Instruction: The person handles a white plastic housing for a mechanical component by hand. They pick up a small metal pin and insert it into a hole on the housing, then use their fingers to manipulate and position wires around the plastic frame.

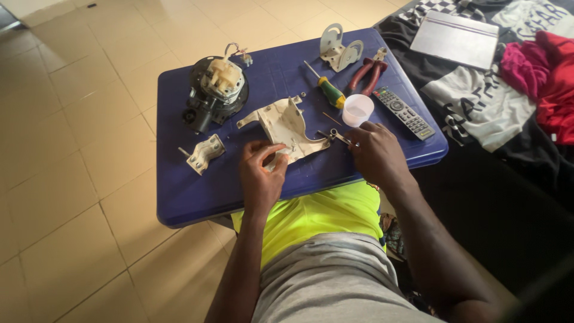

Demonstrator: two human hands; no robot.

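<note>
My left hand (261, 173) pinching the cream cover (286, 125) on the blue counter (179, 191), my right hand (375, 152) closed on a metal piece (338, 137), cup (357, 110) beside.

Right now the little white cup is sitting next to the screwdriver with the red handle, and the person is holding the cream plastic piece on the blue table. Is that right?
Not quite. The head view shows the screwdriver has a green and yellow handle; the red handles belong to the pliers. The rest holds: the white cup sits beside it, and the left hand holds the cream plastic piece on the blue table.
</note>
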